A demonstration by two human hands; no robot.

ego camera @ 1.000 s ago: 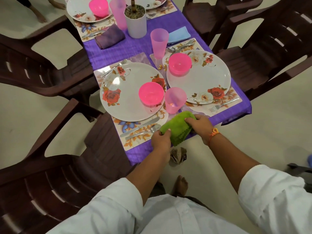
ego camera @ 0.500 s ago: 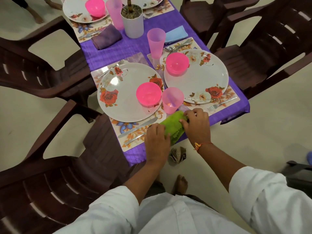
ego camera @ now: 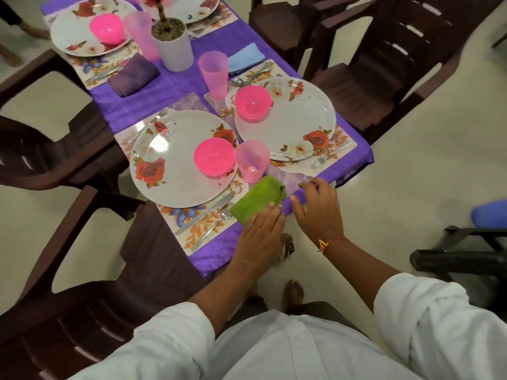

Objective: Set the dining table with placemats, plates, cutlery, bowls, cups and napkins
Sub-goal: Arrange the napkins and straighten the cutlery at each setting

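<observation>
A folded green napkin (ego camera: pixel 258 200) lies on the purple cloth of the worktop (ego camera: pixel 170 91) at its near edge, just beside the spoon (ego camera: pixel 219 219) and knife (ego camera: pixel 205 212) of the nearest place setting and just in front of a pink cup (ego camera: pixel 252 161). The left hand (ego camera: pixel 260 231) rests flat on the napkin's near end, fingers straight and together — pressing rather than gripping. The right hand (ego camera: pixel 318 207) hovers just to the right of the napkin with fingers spread and loosely curled, holding nothing; whether its fingertips touch the cloth cannot be told. Behind the napkin, a floral plate (ego camera: pixel 164 160) sits on a placemat (ego camera: pixel 192 231) and carries a pink bowl (ego camera: pixel 214 157) — a second plate (ego camera: pixel 301 119) with its own bowl (ego camera: pixel 253 102) stands to the right.
</observation>
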